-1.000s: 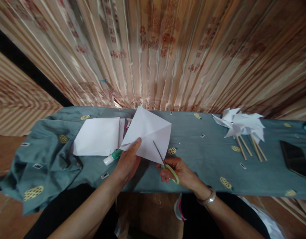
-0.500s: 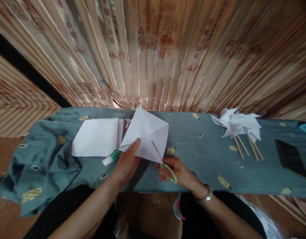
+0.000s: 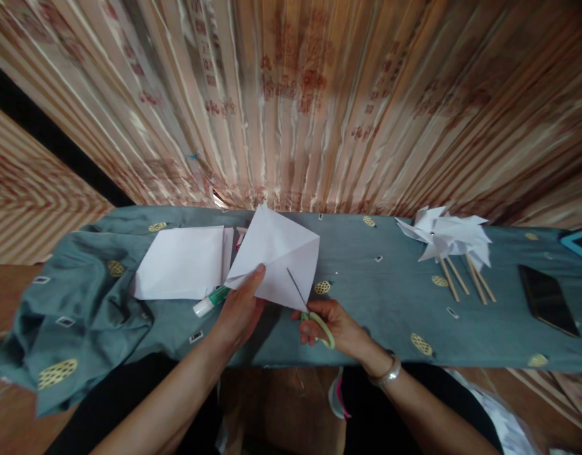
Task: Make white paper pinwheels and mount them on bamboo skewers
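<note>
A creased white square of paper (image 3: 284,249) is held up over the cloth, pinched at its near left edge by my left hand (image 3: 243,309), thumb on top. My right hand (image 3: 331,325) grips a pair of scissors (image 3: 325,332) by its pale green handles. One thin dark blade lies over the paper's near right corner, pointing toward its middle; the other blade is hidden beneath the sheet. Left of my left hand lies a glue stick (image 3: 210,302) with a white cap and green barrel, partly behind the paper. A stack of white paper (image 3: 179,262) rests farther left.
A grey-green patterned cloth (image 3: 357,278) covers the narrow table. White paper pinwheels (image 3: 449,234) on wooden sticks lie at the right, with a dark phone (image 3: 549,300) beyond them. A blue-edged object (image 3: 577,243) sits at the far right. A patterned curtain (image 3: 291,126) hangs behind.
The camera view has shifted slightly, so everything appears a little farther left. Both hands, the paper and the scissors keep nearly the same pose.
</note>
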A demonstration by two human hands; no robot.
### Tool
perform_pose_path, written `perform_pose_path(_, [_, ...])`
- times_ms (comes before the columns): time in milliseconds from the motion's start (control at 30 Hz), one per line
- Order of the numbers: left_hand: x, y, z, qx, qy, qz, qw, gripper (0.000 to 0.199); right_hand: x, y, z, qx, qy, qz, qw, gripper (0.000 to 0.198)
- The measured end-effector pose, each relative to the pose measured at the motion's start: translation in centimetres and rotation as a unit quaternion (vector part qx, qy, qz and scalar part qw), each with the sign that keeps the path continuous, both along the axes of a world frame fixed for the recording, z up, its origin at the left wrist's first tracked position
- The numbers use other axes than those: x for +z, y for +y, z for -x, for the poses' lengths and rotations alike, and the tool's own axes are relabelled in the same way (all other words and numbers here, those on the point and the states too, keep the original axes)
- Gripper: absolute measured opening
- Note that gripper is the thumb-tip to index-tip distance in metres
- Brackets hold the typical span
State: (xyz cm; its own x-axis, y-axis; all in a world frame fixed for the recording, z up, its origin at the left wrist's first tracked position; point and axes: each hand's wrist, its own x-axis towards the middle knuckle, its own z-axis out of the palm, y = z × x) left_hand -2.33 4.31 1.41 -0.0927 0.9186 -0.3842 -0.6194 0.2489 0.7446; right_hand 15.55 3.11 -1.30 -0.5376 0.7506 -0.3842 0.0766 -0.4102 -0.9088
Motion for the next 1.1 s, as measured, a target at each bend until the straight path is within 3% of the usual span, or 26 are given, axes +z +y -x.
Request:
perform_pose_path(467, [0.14, 0.12, 0.01, 0.009, 0.004, -0.004, 1.0, 0.036, 0.06, -0.18, -0.41, 0.03, 0.035, -0.015, 0.999, 0.061])
perform_pose_path(1100, [0.45, -0.24, -0.25, 0.006, -0.006, 0.002, 1.0, 0.03, 0.13, -0.02, 0.32, -0.011, 0.019, -0.007, 1.0, 0.055])
